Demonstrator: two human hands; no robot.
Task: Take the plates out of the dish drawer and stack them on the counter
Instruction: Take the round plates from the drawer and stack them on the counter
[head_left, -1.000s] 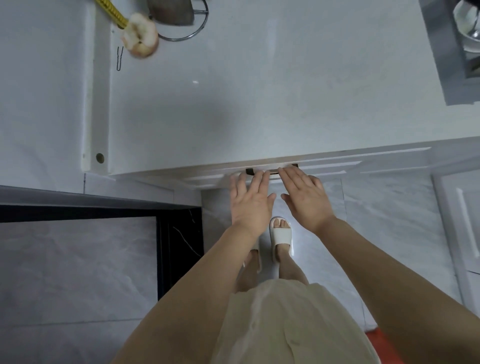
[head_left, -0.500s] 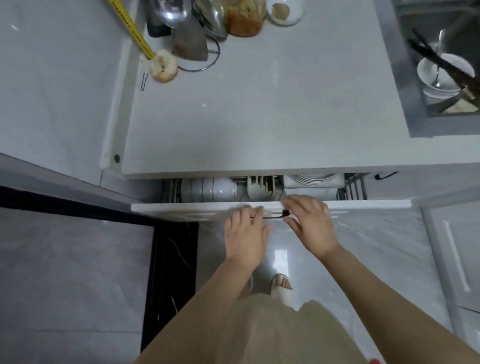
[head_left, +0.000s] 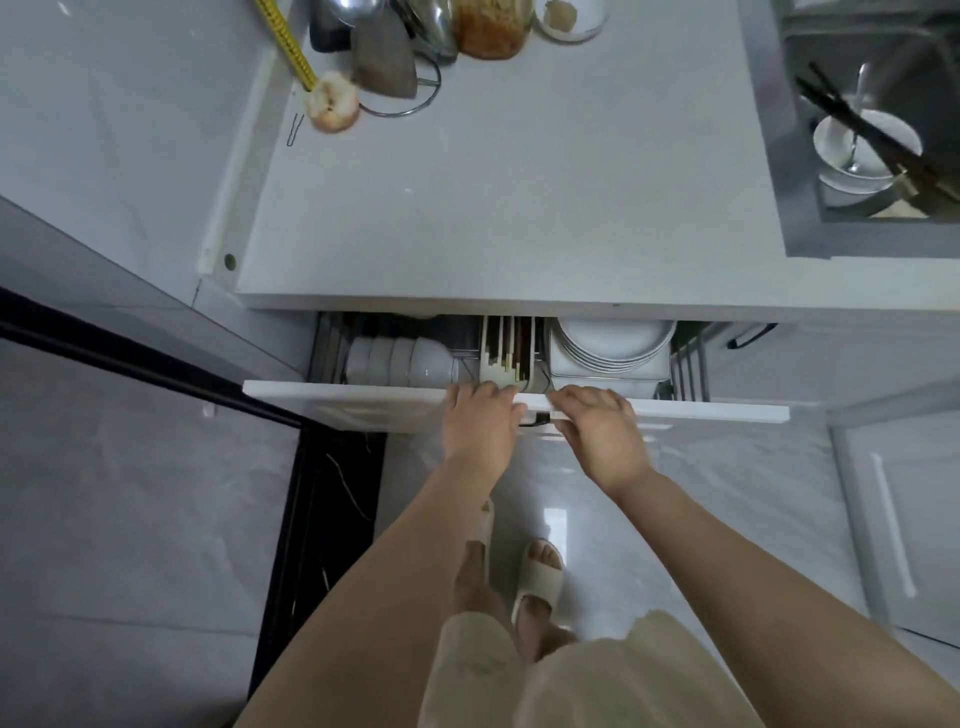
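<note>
white stone counter above half-open white dish drawer, stacked white round plates inside at right rear; left hand and right hand curl over its front edge: pull evenly, straight out.

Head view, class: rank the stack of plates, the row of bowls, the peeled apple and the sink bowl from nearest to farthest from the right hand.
From the right hand:
1. Stack of plates, in the drawer just beyond it.
2. Row of bowls, drawer's left side.
3. Sink bowl, far right.
4. Peeled apple, counter's far left corner.
</note>
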